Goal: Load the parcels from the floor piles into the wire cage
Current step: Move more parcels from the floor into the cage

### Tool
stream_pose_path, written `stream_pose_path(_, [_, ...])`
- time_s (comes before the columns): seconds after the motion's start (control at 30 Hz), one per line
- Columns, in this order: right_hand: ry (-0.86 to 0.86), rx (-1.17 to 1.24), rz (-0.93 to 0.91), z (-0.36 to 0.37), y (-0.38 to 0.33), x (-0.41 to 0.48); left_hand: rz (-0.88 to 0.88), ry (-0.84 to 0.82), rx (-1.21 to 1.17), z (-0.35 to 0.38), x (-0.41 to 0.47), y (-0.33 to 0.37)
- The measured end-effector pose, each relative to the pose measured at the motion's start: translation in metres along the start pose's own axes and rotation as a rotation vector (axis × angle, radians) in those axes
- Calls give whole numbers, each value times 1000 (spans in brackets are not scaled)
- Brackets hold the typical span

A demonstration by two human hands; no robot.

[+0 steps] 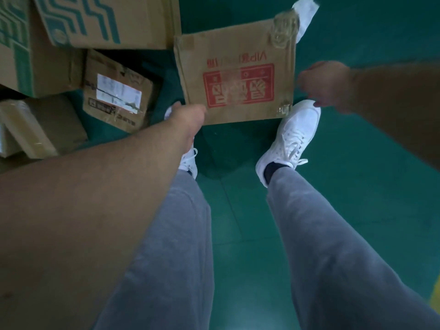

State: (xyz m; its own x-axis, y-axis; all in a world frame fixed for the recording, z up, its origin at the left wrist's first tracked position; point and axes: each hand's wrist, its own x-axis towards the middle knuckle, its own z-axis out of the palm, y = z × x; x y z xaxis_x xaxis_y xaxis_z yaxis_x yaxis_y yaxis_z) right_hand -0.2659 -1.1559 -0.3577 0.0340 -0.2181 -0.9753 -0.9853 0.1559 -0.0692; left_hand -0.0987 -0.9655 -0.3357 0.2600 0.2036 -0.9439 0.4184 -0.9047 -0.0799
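**Green floor (357, 163), red-printed carton (238, 67) held above it**

Your left hand (188, 117) grips the near-left corner of the red-printed carton, with the fingers hidden beneath it. Your right hand (325, 85) is curled at the carton's right edge, but blur hides whether it has hold. The carton hangs over your white sneakers (292, 139) and covers the left toe. On the floor to its left lie a labelled carton (116, 94) and a tape-wrapped parcel (35, 125). Green-patterned cartons (95, 17) are stacked beyond them.
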Motion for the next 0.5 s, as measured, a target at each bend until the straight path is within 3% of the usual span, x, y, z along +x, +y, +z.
stream_pose_path(0.17, [-76,204,49,21,15,4,-48,-36,-36,-3,7,-7])
stream_pose_path(0.5, [204,311,76,-46,43,-171,5,-145,-29,-35,-178,3])
